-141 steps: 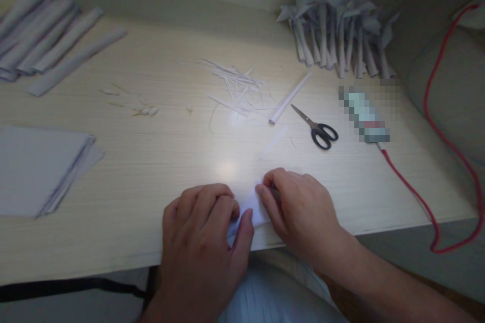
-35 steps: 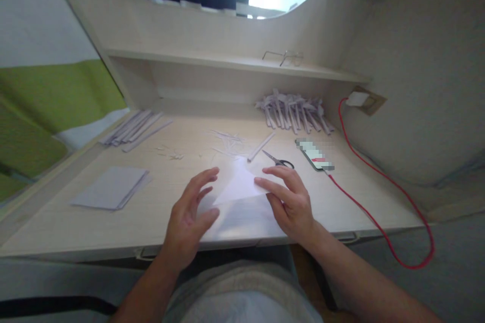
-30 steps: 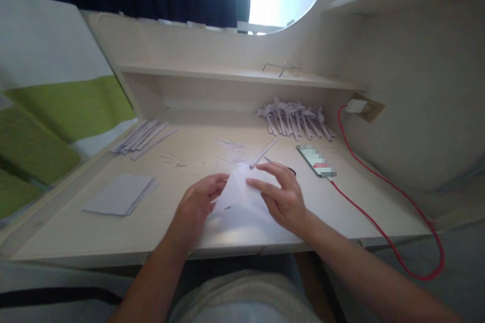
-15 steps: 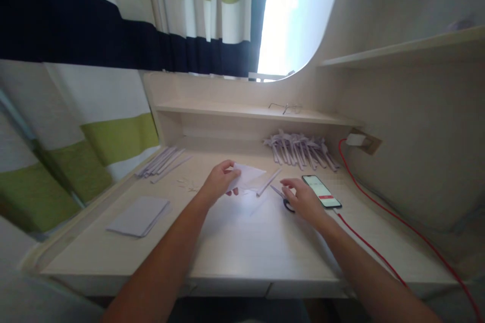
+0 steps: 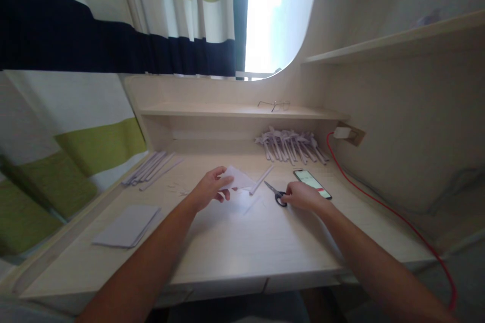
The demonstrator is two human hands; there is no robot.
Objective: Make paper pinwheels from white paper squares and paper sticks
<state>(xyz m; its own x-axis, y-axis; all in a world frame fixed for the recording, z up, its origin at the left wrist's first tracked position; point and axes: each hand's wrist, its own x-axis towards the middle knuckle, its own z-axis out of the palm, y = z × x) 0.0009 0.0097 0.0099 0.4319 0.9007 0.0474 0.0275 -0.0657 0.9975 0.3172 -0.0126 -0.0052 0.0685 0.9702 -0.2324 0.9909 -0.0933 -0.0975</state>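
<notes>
My left hand [image 5: 211,188] pinches a folded piece of white paper [image 5: 239,178] between thumb and fingers, above the desk. At the right, my right hand [image 5: 303,196] has its fingertips closed on the black handle of a pair of scissors [image 5: 277,193], which lies on the desk with its blades pointing away to the left. Between the hands a rolled paper stick [image 5: 262,179] rests on the desk, its near end close to the folded paper. Small paper scraps [image 5: 176,188] are scattered left of my left hand.
A phone [image 5: 312,184] lies just beyond my right hand. Paper pinwheels on sticks [image 5: 290,144] are piled at the back right, paper rolls [image 5: 149,167] at the left, above a stack of paper [image 5: 127,225]. Glasses [image 5: 274,106] sit on the shelf; a red cable [image 5: 373,197] hangs at the right.
My right hand has moved down onto the scissors' handle and closed on it. My left hand still holds the folded paper. The whole view has shifted slightly.
</notes>
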